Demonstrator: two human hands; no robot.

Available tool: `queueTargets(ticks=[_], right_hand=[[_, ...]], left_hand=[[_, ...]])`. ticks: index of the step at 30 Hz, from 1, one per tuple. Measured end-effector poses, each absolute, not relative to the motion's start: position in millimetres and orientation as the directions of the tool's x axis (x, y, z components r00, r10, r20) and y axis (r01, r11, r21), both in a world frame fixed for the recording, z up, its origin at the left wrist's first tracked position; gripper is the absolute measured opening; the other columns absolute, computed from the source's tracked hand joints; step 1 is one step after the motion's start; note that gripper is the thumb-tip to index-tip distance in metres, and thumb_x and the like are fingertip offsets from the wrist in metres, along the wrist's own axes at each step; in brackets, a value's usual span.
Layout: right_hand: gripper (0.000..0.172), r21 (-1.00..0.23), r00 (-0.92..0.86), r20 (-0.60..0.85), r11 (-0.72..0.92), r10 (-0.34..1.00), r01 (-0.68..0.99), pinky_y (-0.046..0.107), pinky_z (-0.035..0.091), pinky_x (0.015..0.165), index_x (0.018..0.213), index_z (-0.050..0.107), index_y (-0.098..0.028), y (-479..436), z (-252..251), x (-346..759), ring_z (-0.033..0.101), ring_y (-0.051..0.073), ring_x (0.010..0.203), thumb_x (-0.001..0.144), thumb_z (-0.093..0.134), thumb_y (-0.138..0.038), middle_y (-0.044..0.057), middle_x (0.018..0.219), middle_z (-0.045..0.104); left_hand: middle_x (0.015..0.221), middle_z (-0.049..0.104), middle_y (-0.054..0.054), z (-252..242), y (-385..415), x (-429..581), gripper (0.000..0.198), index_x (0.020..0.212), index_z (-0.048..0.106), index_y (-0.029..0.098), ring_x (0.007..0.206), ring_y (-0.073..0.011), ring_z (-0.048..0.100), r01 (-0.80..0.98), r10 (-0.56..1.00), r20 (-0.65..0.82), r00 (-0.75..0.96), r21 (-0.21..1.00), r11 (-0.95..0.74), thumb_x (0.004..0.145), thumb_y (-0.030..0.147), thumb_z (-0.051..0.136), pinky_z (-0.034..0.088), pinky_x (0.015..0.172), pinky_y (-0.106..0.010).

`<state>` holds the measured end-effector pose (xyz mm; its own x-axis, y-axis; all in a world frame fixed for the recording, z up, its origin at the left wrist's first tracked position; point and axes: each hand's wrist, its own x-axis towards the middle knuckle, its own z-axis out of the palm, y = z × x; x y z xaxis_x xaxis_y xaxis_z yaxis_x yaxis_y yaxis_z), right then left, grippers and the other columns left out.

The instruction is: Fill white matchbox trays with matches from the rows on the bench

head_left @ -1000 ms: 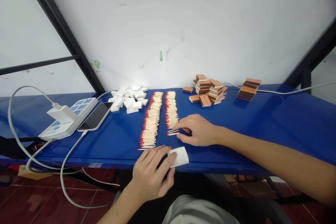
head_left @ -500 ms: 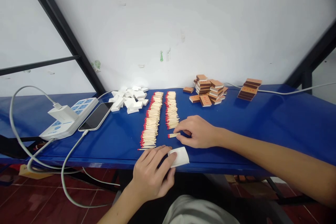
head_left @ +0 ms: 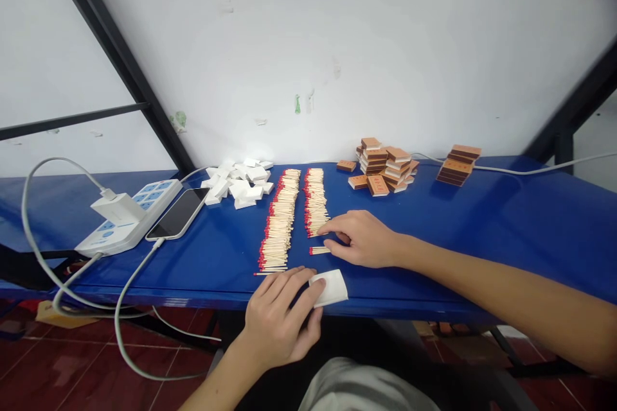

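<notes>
My left hand is closed on a white matchbox tray at the table's front edge, thumb and fingers on its left side. My right hand has its index finger and thumb spread apart. The index fingertip is at the near end of the right row of red-tipped matches. By the thumb, a few separate matches lie just below that row. A longer row of matches runs to the left, its near end close to my left fingers.
White trays are heaped at the back left; brown matchboxes are stacked at the back right. Farther right stands a folded brown card sleeve. A phone, a power strip and looping white cables occupy the left side.
My right index finger has lifted away from the few separate matches, up to the row's near end. The thumb has parted from it slightly. My left hand and tray are still.
</notes>
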<state>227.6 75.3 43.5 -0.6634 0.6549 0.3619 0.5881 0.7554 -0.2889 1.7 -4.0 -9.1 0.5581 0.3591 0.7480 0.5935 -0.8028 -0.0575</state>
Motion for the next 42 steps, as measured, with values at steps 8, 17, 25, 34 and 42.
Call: queueTargets(ticks=[8, 17, 25, 34, 42], right_hand=[[0.022, -0.282, -0.664, 0.356, 0.753, 0.657, 0.594, 0.027, 0.039, 0.070, 0.099, 0.074, -0.019, 75.7, 44.5, 226.7, 0.059, 0.014, 0.064, 0.089, 0.055, -0.023, 0.002, 0.080, 0.073], [0.020, -0.271, -0.622, 0.361, 0.717, 0.695, 0.643, 0.026, 0.035, 0.065, 0.095, 0.074, -0.019, 76.4, 44.3, 226.6, 0.059, 0.014, 0.066, 0.087, 0.056, -0.022, 0.001, 0.075, 0.072], [0.022, -0.278, -0.672, 0.341, 0.754, 0.657, 0.595, 0.027, 0.036, 0.066, 0.095, 0.075, -0.018, 76.5, 44.4, 227.2, 0.058, 0.013, 0.063, 0.089, 0.054, -0.022, 0.001, 0.076, 0.072], [0.021, -0.269, -0.642, 0.338, 0.725, 0.688, 0.634, 0.026, 0.036, 0.065, 0.090, 0.074, -0.019, 77.0, 43.6, 226.8, 0.059, 0.013, 0.062, 0.090, 0.054, -0.024, 0.001, 0.073, 0.072], [0.020, -0.255, -0.638, 0.318, 0.711, 0.701, 0.655, 0.026, 0.034, 0.065, 0.088, 0.074, -0.020, 75.9, 44.0, 227.4, 0.059, 0.013, 0.061, 0.089, 0.054, -0.025, 0.001, 0.071, 0.072]], left_hand=[[0.108, 0.071, -0.012, -8.4, -4.2, 2.0, 0.028, 0.111, 0.064, 0.014, 0.098, -0.0254, 0.067, 0.595, 0.354, 0.753, 0.555, -0.062, -0.801, 0.086, 0.016, 0.053, 0.051, 0.080, -0.037], [0.108, 0.071, -0.012, -8.6, -5.0, 1.5, 0.028, 0.112, 0.064, 0.015, 0.097, -0.0252, 0.067, 0.596, 0.358, 0.751, 0.555, -0.059, -0.801, 0.086, 0.016, 0.053, 0.051, 0.080, -0.037], [0.109, 0.071, -0.012, -8.3, -4.3, 2.1, 0.029, 0.113, 0.064, 0.014, 0.099, -0.0256, 0.066, 0.596, 0.363, 0.744, 0.560, -0.058, -0.801, 0.086, 0.016, 0.053, 0.050, 0.081, -0.037], [0.109, 0.070, -0.012, -10.1, -3.8, 1.8, 0.029, 0.112, 0.064, 0.013, 0.099, -0.0259, 0.065, 0.587, 0.355, 0.749, 0.559, -0.055, -0.808, 0.085, 0.014, 0.054, 0.048, 0.082, -0.037], [0.110, 0.070, -0.013, -11.0, -4.1, 1.2, 0.029, 0.113, 0.064, 0.013, 0.099, -0.0266, 0.065, 0.582, 0.355, 0.747, 0.562, -0.052, -0.812, 0.085, 0.015, 0.054, 0.048, 0.081, -0.038]])
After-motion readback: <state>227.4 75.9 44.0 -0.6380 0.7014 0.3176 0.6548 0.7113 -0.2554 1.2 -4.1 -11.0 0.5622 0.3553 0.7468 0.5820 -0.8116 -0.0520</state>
